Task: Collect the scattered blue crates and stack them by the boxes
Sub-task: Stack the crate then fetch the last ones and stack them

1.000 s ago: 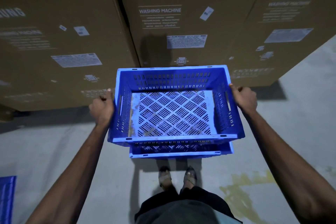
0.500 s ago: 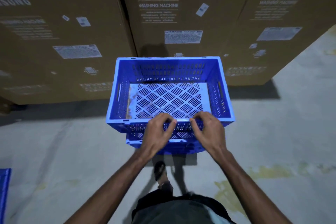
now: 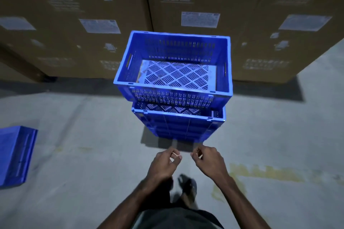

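Crate stack [image 3: 176, 98] stood on floor [image 3: 93, 117] just before boxes [image 3: 201, 5] | spare crate [image 3: 16, 154] lay far left | left hand [image 3: 163, 163], right hand [image 3: 210, 161] hovered near stack, apart from it | fingers loosely curled, empty

Smooth, slightly glossy blue plastic crates [image 3: 173, 96], slotted throughout; matt brown cardboard boxes [image 3: 55, 42] bearing white paper labels [image 3: 200, 19]; rough, stained grey concrete floor [image 3: 83, 154].

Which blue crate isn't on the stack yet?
The crate at the left edge of the view, lying alone on the floor. The other two, the top crate and the lower crate, sit stacked in front of the cardboard boxes.
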Available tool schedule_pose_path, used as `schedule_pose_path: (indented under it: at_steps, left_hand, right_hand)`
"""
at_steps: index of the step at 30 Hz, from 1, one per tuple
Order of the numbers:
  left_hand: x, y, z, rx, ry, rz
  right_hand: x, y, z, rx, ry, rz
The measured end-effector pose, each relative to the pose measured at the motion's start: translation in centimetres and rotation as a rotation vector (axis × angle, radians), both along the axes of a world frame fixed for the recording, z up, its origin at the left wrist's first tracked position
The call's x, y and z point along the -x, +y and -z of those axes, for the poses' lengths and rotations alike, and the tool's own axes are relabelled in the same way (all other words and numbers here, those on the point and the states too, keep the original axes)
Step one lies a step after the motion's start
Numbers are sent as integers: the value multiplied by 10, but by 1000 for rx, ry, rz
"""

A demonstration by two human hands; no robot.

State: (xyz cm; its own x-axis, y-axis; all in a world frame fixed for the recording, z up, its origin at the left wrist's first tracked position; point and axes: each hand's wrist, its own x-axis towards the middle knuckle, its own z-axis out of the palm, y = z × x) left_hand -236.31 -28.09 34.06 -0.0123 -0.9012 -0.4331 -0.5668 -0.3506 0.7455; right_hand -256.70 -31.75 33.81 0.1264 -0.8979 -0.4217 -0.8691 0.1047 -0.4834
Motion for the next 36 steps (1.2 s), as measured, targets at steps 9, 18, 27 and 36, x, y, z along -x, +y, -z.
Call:
schedule_pose_path:
  at_steps: [9, 18, 27, 36]
  left_hand:
    - [-32, -106, -38, 496, -346, 38]
    - [-98, -218, -29, 578, -758, 278]
    - [-131, -241, -11, 554, -785, 539]
    - [-122, -225, -7, 591, -649, 476]
  right_hand:
    - [-28, -97, -50, 430, -180, 4]
    - [-68, -204, -46, 477, 133, -130]
    - [-41, -201, -2, 526, 331, -282]
    - [-24, -201, -11, 533, 289, -393]
